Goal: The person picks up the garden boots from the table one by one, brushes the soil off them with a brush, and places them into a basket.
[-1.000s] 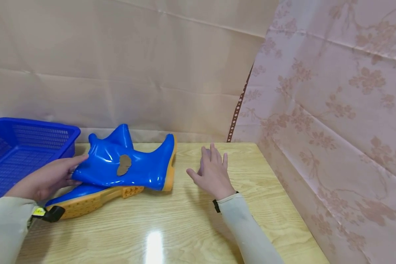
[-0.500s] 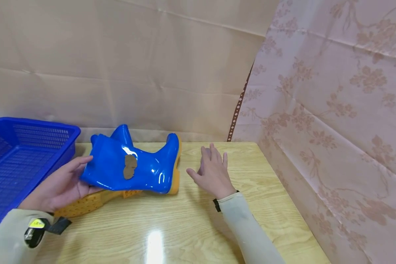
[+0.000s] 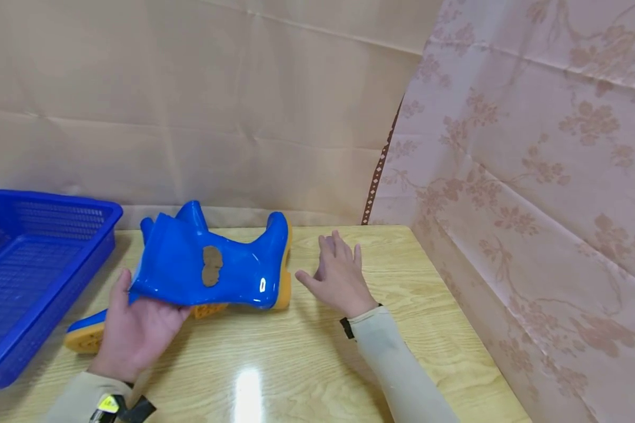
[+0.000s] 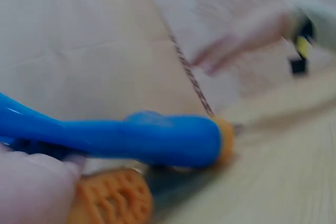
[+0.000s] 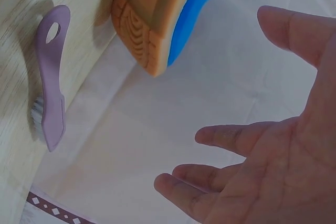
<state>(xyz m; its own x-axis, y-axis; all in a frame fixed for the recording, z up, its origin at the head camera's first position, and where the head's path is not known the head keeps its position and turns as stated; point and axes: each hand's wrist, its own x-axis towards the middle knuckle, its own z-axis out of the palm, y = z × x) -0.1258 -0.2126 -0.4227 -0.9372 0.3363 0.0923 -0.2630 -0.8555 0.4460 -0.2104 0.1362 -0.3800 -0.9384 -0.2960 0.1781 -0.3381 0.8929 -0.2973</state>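
A blue rain boot (image 3: 243,264) with an orange sole and a brown patch on its shaft lies on its side, toe pointing up and away. My left hand (image 3: 143,338) holds its shaft near the opening, palm up, fingers beneath the boot and thumb beside the rim. Under and behind it lies a second rain boot (image 3: 87,332), partly covered. To the right, my right hand (image 3: 341,279) is held over the table with fingers spread and nothing in it. In the right wrist view a purple brush (image 5: 51,80) with white bristles lies on the table near that hand.
A blue plastic basket (image 3: 111,220) stands at the left of the wood-grain table (image 3: 307,364). Behind the table hangs a beige cloth (image 3: 217,117), and a pink floral cloth (image 3: 534,205) hangs along the right side.
My left hand has shifted right and turned palm up under the shaft. The upper boot has moved slightly right and rolled, showing more of its patch. My right hand stays nearly still.
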